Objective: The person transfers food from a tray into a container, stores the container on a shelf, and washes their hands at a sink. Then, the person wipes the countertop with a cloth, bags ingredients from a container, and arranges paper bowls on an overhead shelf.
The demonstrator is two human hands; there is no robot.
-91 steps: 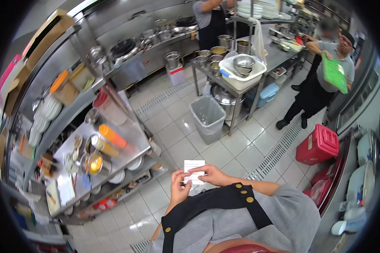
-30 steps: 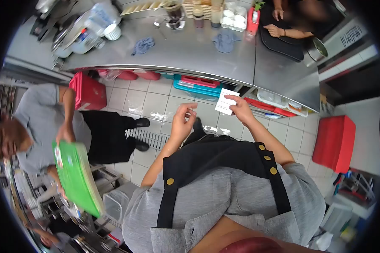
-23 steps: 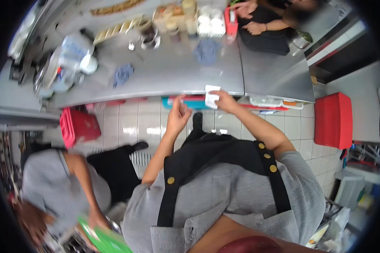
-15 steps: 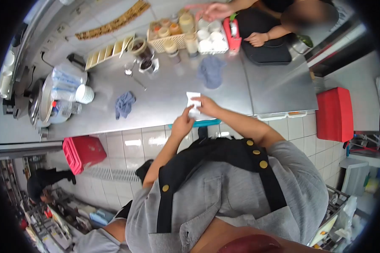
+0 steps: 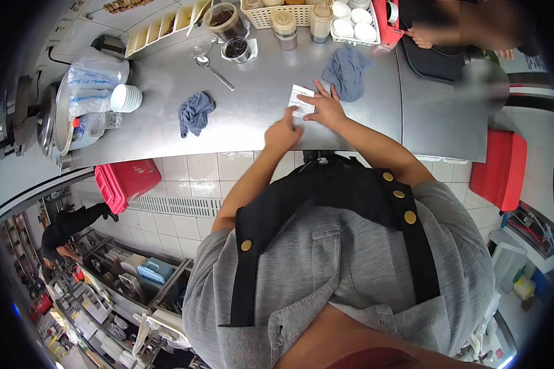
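A small printed paper slip [image 5: 300,97] lies on the steel counter, close to its front edge. My left hand [image 5: 282,133] touches the slip's lower left corner with its outstretched index finger, the thumb held apart. On the right side of the slip rests my right hand [image 5: 327,111], palm down with its fingers spread. Neither hand grips anything. A crumpled blue-grey cloth [image 5: 346,72] is just beyond my right hand. Farther left on the counter is a second bunched cloth [image 5: 196,113].
Along the back stand a spoon [image 5: 215,72], a metal cup of dark contents [image 5: 236,49], squeeze bottles [image 5: 284,31] and a basket of white cups [image 5: 354,29]. Plastic-wrapped stacks [image 5: 98,77] sit left. A co-worker's hand [image 5: 420,38] is at the black bag. Red bins [image 5: 497,169] stand below.
My view has shifted. The slip and both my hands are farther in from the counter's edge, and my right fingers are more spread. The co-worker's reaching hand has left the containers.
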